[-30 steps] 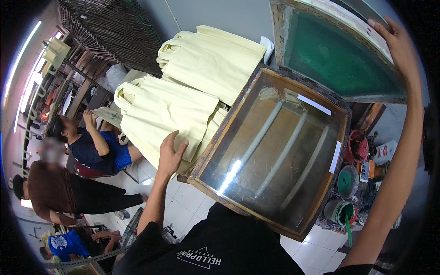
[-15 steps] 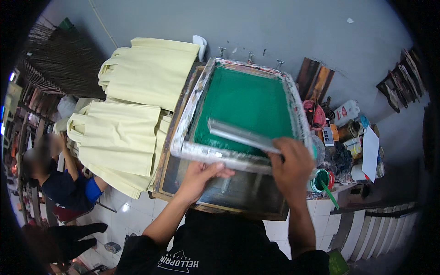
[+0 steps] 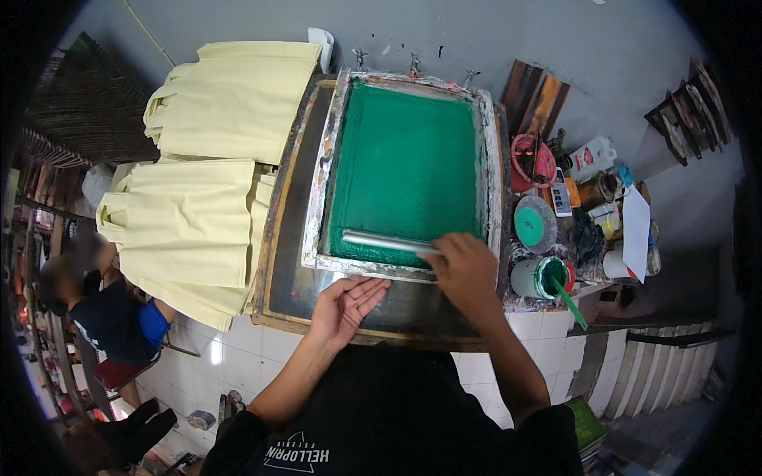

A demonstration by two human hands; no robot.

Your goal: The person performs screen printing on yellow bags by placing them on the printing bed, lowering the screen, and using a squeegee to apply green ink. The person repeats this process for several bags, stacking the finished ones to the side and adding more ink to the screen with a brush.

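A screen printing frame [image 3: 320, 179] lies over a dark board [image 3: 287, 262]. Green ink [image 3: 409, 159] covers its mesh. Near the frame's front edge, my right hand [image 3: 468, 274] is closed on the right end of a metal squeegee [image 3: 385, 240], which lies nearly level across the ink. My left hand [image 3: 348, 308] is palm up just below the front rim, with its fingers stretched out. The fingertips are at the rim's underside; whether they touch it I cannot tell.
Pale yellow bags [image 3: 186, 214] lie in two stacks on the left. To the right are an ink tub [image 3: 530, 278] with a green stick [image 3: 571, 305], a bowl [image 3: 534, 222], a red basket [image 3: 533, 163] and a phone [image 3: 561, 198]. A seated person [image 3: 111, 317] is at far left.
The front of the screen frame has come down onto the board. My left hand has let go of the rim and turned palm up. The squeegee now lies more level, close to the front edge.
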